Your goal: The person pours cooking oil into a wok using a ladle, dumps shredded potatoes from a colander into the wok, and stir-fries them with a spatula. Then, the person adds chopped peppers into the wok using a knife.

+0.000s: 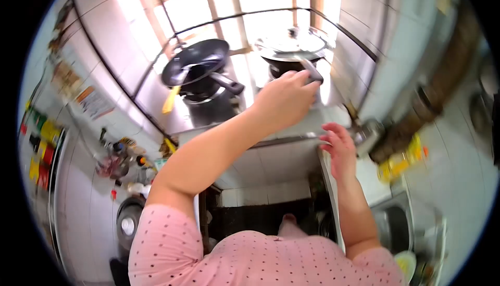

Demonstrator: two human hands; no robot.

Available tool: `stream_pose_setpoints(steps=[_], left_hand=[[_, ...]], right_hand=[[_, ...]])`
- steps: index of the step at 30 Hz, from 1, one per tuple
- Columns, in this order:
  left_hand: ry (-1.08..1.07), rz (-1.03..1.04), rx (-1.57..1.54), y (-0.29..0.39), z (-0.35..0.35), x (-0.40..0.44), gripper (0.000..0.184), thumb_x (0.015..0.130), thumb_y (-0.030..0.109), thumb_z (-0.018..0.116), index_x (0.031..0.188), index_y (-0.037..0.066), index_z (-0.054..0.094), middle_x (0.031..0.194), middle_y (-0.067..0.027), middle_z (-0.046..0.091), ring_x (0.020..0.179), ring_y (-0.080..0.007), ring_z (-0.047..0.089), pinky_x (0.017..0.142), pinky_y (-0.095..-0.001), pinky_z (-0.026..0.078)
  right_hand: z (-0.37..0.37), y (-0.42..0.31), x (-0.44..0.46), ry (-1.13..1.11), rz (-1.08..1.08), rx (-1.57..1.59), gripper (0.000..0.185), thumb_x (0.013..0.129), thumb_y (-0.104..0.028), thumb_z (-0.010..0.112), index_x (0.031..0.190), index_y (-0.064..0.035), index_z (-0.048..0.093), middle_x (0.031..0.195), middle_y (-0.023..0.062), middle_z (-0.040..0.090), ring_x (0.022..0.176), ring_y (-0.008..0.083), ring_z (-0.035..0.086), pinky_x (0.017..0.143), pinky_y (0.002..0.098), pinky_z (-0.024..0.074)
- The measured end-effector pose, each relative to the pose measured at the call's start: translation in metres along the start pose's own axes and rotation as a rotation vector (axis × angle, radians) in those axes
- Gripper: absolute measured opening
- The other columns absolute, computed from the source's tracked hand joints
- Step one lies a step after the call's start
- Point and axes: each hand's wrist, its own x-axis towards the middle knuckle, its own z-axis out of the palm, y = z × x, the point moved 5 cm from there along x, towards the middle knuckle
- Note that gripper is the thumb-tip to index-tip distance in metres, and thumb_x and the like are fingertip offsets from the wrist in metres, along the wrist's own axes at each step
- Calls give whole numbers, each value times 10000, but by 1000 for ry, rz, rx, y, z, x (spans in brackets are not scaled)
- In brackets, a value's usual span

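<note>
In the head view, the lidded pan (281,67) sits over its burner by the window, its metal lid (281,51) on top and its black handle (312,71) angled towards the person. The left hand (288,101) reaches across to that handle, its fingers (303,79) curled and pinching it near the free end; the thumb's placing is hard to make out through the blur. The right hand (341,156) is held up nearer the person than the lidded pan, touching nothing, its fingers (336,128) loosely spread and a little bent. A full wrap further up the handle would steady the weight better than a fingertip hold, with the wrist straight and the rim level so the lid cannot slide. The forearm is best kept high, because the dark frying pan (208,54) stands left of the lidded pan, its own handle (227,84) pointing towards that arm, with a yellow-handled utensil (171,99) leaning out over its edge.
</note>
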Motion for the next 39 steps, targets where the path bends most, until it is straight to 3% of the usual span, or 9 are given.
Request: stream_pose_setpoints(steps=[13, 19, 21, 24, 27, 30, 33, 36, 39], left_hand=[[-432, 144, -658, 266, 56, -202, 316, 875, 170, 616, 1176, 82, 645, 1307, -158, 553, 1132, -340, 569, 929, -390, 467], [-510, 218, -770, 319, 65, -224, 320, 881, 180, 618, 1191, 102, 640, 1305, -146, 560, 1152, -338, 559, 945, -393, 462], [-529, 214, -799, 329, 68, -227, 321, 883, 186, 621, 1192, 102, 640, 1302, -147, 562, 1162, -340, 552, 943, -392, 465], [-593, 200, -906, 344, 86, -231, 326, 884, 161, 629, 1199, 80, 633, 1282, -147, 577, 1040, -274, 616, 873, -339, 496], [-716, 167, -1123, 369, 116, -236, 330, 891, 125, 628, 1213, 51, 618, 1228, -128, 608, 849, -151, 633, 771, -265, 502], [-983, 128, -1131, 408, 181, -255, 428, 910, 168, 625, 1310, 41, 541, 1235, -119, 592, 865, -163, 622, 781, -266, 503], [-1201, -366, -1408, 448, 206, -261, 647, 951, 251, 588, 1481, 52, 274, 1304, -180, 526, 1044, -238, 615, 878, -357, 503], [-1154, -736, -1592, 458, 218, -251, 798, 959, 302, 570, 1527, 103, 46, 1319, -208, 482, 1059, -272, 618, 879, -407, 508], [-1056, -704, -1671, 464, 210, -224, 702, 932, 206, 586, 1462, 76, 145, 1233, -187, 531, 1015, -267, 638, 764, -403, 577]], right_hand=[[-128, 28, -354, 618, 4, -59, 298, 914, -126, 590, 1197, -47, 539, 1009, 21, 590, 849, 115, 575, 708, 255, 478], [-228, 64, -534, 1323, 13, 220, 490, 905, -212, 611, 1304, -14, 406, 1040, 98, 558, 872, 200, 574, 751, 332, 511], [-263, 82, -587, 1538, 32, 262, 612, 921, -298, 596, 1372, 1, 312, 1129, 140, 520, 896, 218, 570, 669, 341, 528], [-296, 74, -620, 1647, 96, 436, 582, 918, -309, 600, 1357, -35, 334, 1212, 161, 512, 958, 265, 585, 706, 406, 560], [-345, 91, -625, 1482, 97, 384, 501, 956, -246, 512, 1375, -47, 322, 1273, 201, 492, 981, 331, 612, 761, 406, 584], [-369, 104, -623, 1368, 46, 420, 406, 943, -114, 451, 1318, 22, 378, 1144, 209, 586, 904, 320, 658, 652, 334, 595], [-347, 93, -615, 1411, 85, 372, 385, 899, -26, 424, 1274, 61, 407, 1139, 212, 596, 815, 298, 681, 542, 319, 579], [-309, 72, -597, 1264, 122, 264, 434, 872, 21, 422, 1305, -9, 395, 1127, 175, 609, 874, 281, 676, 579, 326, 585], [-285, 53, -574, 1213, 167, 129, 460, 897, 29, 402, 1347, -60, 363, 1181, 159, 586, 894, 254, 669, 590, 335, 579]])
